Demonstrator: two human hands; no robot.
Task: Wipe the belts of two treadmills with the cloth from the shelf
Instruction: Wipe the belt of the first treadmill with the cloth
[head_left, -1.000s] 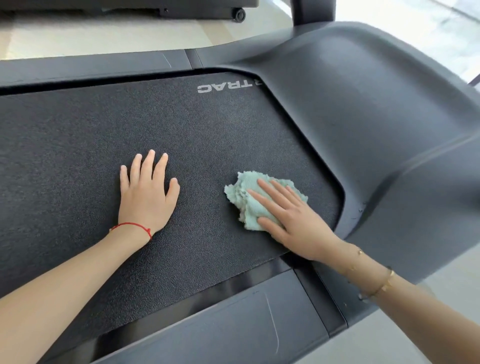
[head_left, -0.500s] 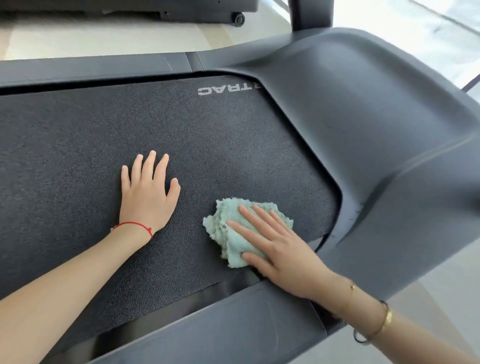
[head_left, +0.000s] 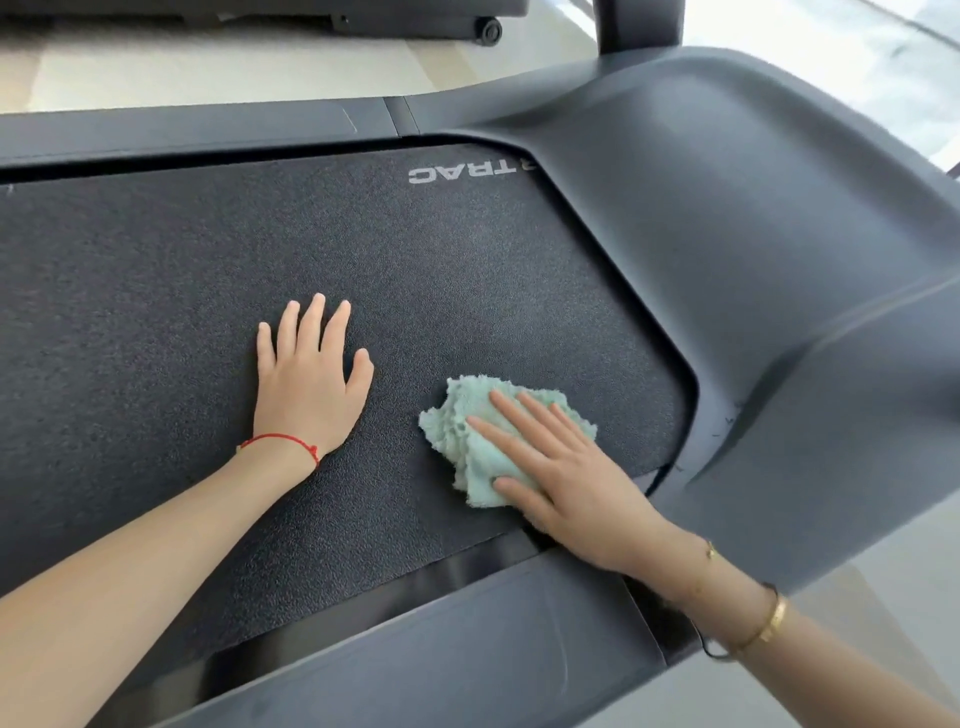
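Note:
A dark textured treadmill belt (head_left: 218, 270) fills the middle of the view. On it lies a crumpled pale green cloth (head_left: 462, 426), close to the belt's near right corner. My right hand (head_left: 566, 473) presses flat on the cloth with straight fingers, covering its right half. My left hand (head_left: 311, 384) rests flat on the bare belt to the left of the cloth, fingers spread, a red string at the wrist.
The grey motor cover (head_left: 753, 234) rises at the right end of the belt. Grey side rails run along the near edge (head_left: 467, 654) and far edge (head_left: 182, 130). Beyond is pale floor and the wheeled base of another machine (head_left: 488, 28).
My right hand slid the cloth toward the near edge and left, then a little back to the right. My left hand stayed in place on the belt.

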